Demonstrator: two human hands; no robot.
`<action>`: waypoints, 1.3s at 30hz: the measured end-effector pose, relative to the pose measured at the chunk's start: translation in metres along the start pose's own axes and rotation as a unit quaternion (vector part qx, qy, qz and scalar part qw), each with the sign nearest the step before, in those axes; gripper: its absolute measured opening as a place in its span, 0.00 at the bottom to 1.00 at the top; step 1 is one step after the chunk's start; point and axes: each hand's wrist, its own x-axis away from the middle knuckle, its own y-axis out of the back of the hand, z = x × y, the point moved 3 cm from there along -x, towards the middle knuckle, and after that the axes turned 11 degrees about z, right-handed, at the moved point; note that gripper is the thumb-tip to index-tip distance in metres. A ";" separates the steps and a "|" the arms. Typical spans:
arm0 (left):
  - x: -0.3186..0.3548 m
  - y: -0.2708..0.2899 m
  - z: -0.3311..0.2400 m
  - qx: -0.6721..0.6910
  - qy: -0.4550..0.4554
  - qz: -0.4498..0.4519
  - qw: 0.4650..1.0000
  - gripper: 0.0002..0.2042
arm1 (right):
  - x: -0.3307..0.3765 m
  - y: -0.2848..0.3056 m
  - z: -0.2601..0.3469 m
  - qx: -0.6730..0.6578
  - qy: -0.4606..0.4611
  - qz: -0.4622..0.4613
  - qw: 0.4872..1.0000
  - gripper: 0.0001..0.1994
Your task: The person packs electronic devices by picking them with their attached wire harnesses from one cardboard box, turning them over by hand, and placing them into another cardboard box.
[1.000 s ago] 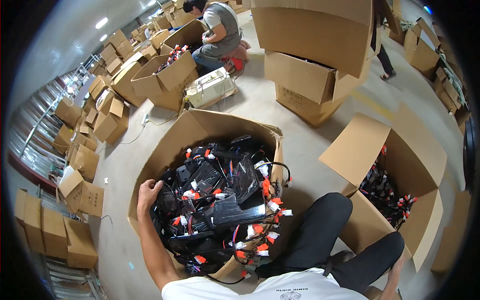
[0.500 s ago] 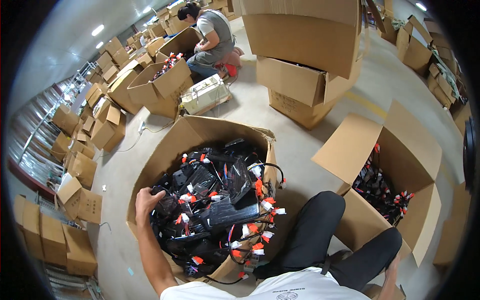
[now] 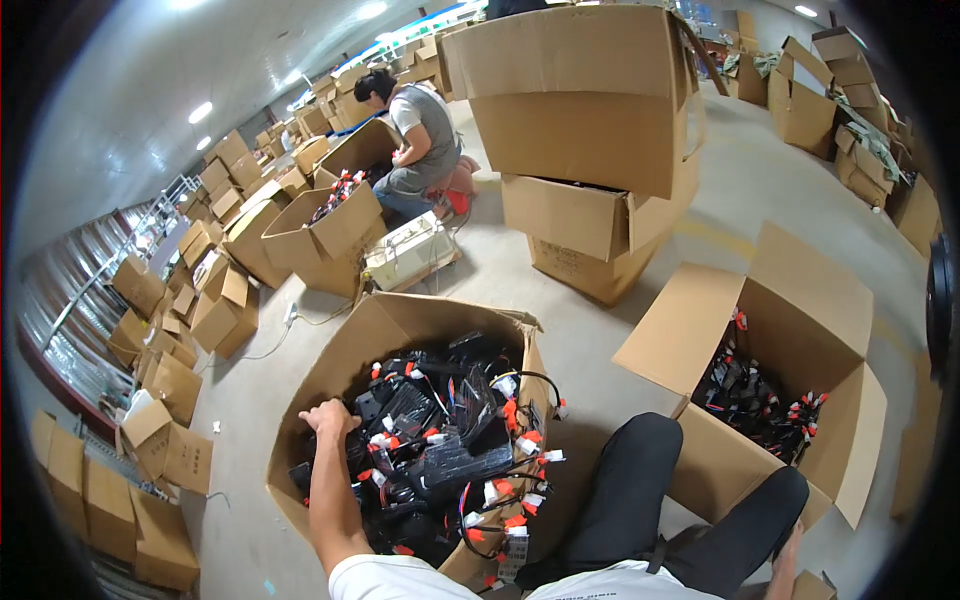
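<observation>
My left hand [image 3: 329, 417] is at the left rim of a large cardboard box [image 3: 330, 345], fingers bent over the edge and thumb toward the inside. The box is filled with black plastic-cased units [image 3: 465, 460] that have cables and white and orange-red connectors [image 3: 515, 520]; some cables hang over its right side. The fingertips are partly hidden. Low on the right, my right hand [image 3: 794, 540] is mostly hidden beside my knee, and its fingers do not show.
An open box [image 3: 690, 340] of similar cabled parts stands on the right. Ahead are stacked cartons [image 3: 570, 120]. A co-worker [image 3: 425, 140] bends at another box [image 3: 330, 235], near a pale machine [image 3: 412, 252] on the floor. A white cable [image 3: 255, 352] lies on the left.
My view has tilted up, so the boxes sit lower in the picture. My left hand has turned at the box's left side, away from the black unit beside it.
</observation>
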 end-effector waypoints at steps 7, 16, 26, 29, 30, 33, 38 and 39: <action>-0.036 -0.013 0.028 0.211 -0.009 -0.090 0.973 0.17 | -0.003 0.000 0.004 0.056 0.035 0.043 0.997 0.32; -0.023 -0.054 0.093 0.350 -0.202 -0.250 0.880 0.14 | -0.023 -0.025 0.008 -0.016 0.007 0.019 1.000 0.30; -0.003 -0.053 0.094 0.401 -0.220 -0.212 0.864 0.18 | -0.027 -0.004 0.005 0.066 0.013 0.004 0.998 0.29; 0.010 -0.041 0.090 0.387 -0.229 -0.061 0.891 0.19 | -0.027 0.004 0.008 0.116 0.033 -0.014 0.993 0.29; 0.017 -0.038 0.086 0.386 -0.241 -0.033 0.890 0.19 | -0.028 0.007 0.009 0.113 0.034 -0.015 0.993 0.29; 0.022 -0.039 0.092 0.356 -0.271 -0.081 0.891 0.18 | -0.035 0.003 0.007 0.119 0.044 0.012 0.992 0.25; 0.056 0.003 0.089 0.365 -0.251 -0.225 0.868 0.17 | -0.030 0.007 0.016 0.185 0.059 0.039 0.980 0.21; 0.058 0.008 0.095 0.387 -0.272 -0.219 0.853 0.17 | -0.029 0.009 0.019 0.187 0.060 0.040 0.980 0.21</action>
